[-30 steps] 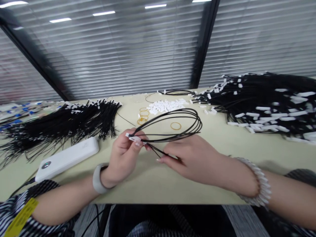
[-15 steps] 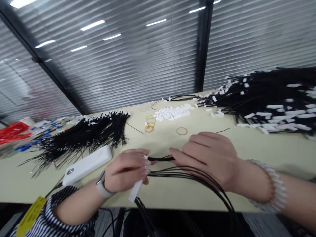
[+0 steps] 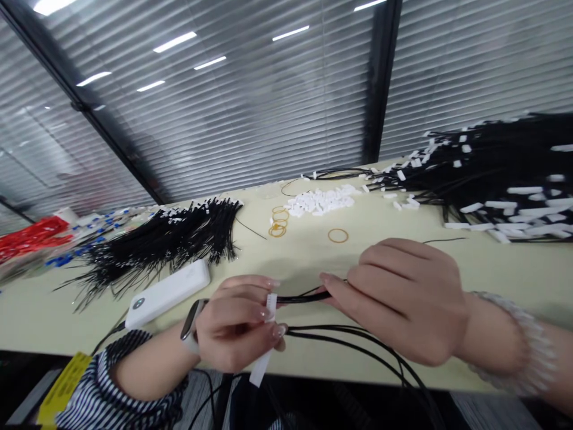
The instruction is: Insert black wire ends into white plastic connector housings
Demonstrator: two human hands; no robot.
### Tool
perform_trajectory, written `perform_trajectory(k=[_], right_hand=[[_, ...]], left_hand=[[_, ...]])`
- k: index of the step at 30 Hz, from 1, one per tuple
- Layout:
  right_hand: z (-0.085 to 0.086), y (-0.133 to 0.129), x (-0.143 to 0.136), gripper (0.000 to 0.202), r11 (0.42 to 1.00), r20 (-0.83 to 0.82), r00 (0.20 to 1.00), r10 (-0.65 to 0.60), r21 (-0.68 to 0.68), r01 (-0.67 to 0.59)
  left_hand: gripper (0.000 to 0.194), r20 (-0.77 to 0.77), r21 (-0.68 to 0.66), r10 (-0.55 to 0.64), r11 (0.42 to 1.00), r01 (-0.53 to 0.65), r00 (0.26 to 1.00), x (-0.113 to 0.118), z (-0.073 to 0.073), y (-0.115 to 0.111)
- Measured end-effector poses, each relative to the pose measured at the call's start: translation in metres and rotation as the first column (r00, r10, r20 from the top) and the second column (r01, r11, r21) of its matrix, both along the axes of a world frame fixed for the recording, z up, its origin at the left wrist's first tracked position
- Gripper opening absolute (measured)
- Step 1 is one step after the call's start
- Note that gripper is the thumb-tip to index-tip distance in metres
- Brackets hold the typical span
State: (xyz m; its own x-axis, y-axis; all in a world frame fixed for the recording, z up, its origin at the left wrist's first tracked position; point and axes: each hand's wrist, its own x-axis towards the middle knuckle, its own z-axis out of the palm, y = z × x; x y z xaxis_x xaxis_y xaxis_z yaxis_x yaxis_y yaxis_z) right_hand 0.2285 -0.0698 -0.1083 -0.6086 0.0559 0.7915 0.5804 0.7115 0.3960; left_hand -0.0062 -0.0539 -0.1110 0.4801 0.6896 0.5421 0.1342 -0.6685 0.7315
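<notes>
Fingers: left hand [image 3: 239, 322] closed in a pinch on a white strip [image 3: 261, 368]; right hand [image 3: 403, 301] pinching black wires [image 3: 299, 298], tips together.
Blinds [image 3: 268, 119]: slatted, behind the table.
Table [image 3: 304, 257]: pale top, under both hands.
Right-hand heap [image 3: 496, 161]: black wires with white ends, far right.
Left-hand pile [image 3: 179, 236]: black wires, beyond the power bank.
Held wires: taut between the hands; more curve under the right hand, past the front edge.
Power bank [image 3: 170, 292]: white, near left wrist, cable attached.
White pieces [image 3: 320, 202]: small, heaped mid-table.
Strip: tilted, lower end sticking out below left fingers.
Rubber bands [image 3: 338, 230]: yellow, one apart, others grouped.
</notes>
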Motion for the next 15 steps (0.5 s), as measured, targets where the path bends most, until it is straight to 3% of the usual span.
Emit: perform_trajectory(k=[2,5,8,11,13,15], right_hand=[[0.000,0.001,0.000,0.009,1.000,0.007,1.000,0.000,0.010,0.000],[-0.002,0.003,-0.001,0.015,0.999,0.052,0.998,-0.044,-0.026,0.046],[-0.010,0.010,-0.002,0.018,0.973,0.178,0.976,-0.127,-0.171,0.157],[-0.021,0.021,0.000,0.019,0.896,0.348,0.928,-0.134,-0.358,0.263],[-0.026,0.031,0.002,0.015,0.849,0.411,0.901,-0.142,-0.416,0.324],[-0.029,0.040,0.007,0.010,0.826,0.419,0.887,-0.197,-0.417,0.380]], left_hand=[[0.018,-0.056,0.282,-0.042,0.958,0.056,0.998,-0.001,-0.003,0.003],[0.025,-0.057,0.562,-0.041,0.824,0.066,0.998,0.001,-0.006,0.010],[0.019,-0.080,0.645,-0.061,0.758,0.099,0.995,0.005,-0.007,0.020],[0.011,-0.105,0.712,-0.072,0.691,0.126,0.992,0.010,-0.008,0.029],[0.008,-0.141,0.770,-0.064,0.620,0.150,0.988,0.012,-0.011,0.032],[0.009,-0.166,0.790,-0.057,0.589,0.167,0.985,0.013,-0.017,0.034]])
